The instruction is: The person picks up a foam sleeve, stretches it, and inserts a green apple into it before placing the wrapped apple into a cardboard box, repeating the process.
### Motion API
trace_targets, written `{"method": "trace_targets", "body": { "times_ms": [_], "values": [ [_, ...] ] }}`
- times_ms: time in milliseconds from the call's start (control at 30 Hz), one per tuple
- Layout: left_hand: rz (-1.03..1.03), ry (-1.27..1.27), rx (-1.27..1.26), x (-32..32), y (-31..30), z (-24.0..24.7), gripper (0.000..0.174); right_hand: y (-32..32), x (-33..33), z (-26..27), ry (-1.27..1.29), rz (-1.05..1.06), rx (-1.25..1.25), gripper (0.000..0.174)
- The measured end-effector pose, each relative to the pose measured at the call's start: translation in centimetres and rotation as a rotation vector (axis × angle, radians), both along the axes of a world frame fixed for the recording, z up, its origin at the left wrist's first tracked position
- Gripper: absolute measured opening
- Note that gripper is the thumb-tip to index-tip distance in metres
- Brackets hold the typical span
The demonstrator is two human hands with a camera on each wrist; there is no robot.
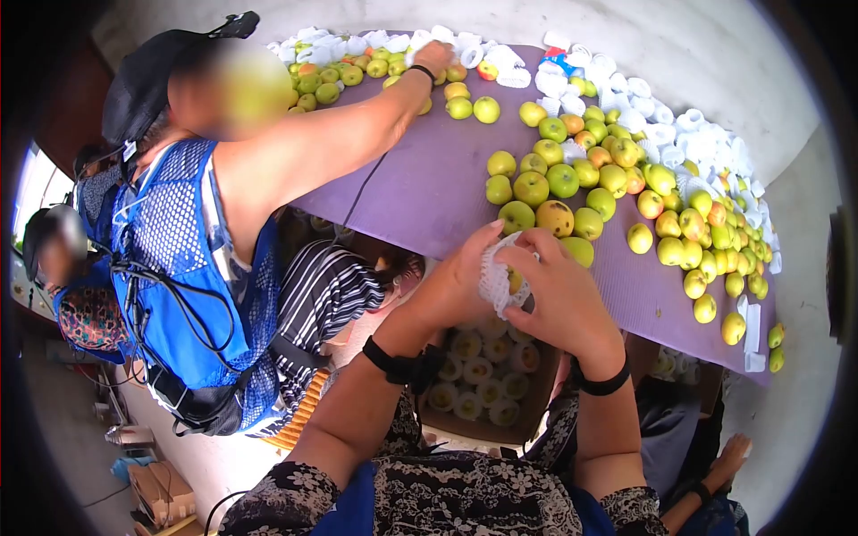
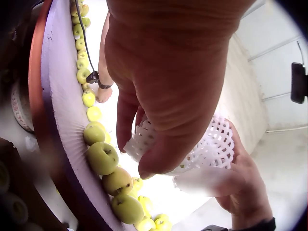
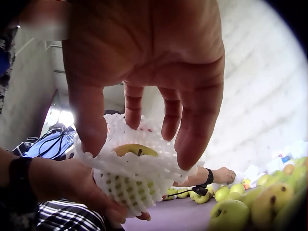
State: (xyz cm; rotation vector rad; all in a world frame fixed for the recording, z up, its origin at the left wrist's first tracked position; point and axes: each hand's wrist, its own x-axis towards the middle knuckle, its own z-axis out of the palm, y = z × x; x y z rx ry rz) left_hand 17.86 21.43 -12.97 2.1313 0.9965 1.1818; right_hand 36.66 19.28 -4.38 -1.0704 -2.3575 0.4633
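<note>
An apple (image 3: pixel 137 150) sits inside a white foam net sleeve (image 3: pixel 131 190), its stem end showing through the sleeve's mouth in the right wrist view. My left hand (image 1: pixel 460 281) grips the sleeved apple from the side, with the fingers round its lower part. From above, my right hand (image 1: pixel 572 299) curls its fingers and thumb over the sleeve's rim and pinches the netting. Both hands are over the near edge of the purple-covered table (image 1: pixel 420 201). Loose green-yellow apples (image 1: pixel 532 188) lie just beyond them, one with dark spots.
Beneath my hands stands a cardboard box (image 1: pixel 543 393) of sleeved apples. White foam sleeves (image 1: pixel 693 134) pile along the table's back edge. At the left, a person in a blue vest (image 1: pixel 179 223) stretches an arm across the table, a black cable (image 1: pixel 362 192) hanging from it.
</note>
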Motion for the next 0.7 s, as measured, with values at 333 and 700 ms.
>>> {"method": "trace_targets", "body": {
  "times_ms": [333, 700],
  "values": [
    [-0.077, -0.2, -0.094, 0.4, 1.6, -2.9, 0.104, 1.9, -0.6, -1.4, 0.071, -0.062, -0.01, 0.07],
    [0.121, -0.512, -0.12, -0.4, 3.1, -1.1, 0.097, 4.6, -1.0, -6.2, 0.605, -0.057, 0.019, 0.046]
  ]
}}
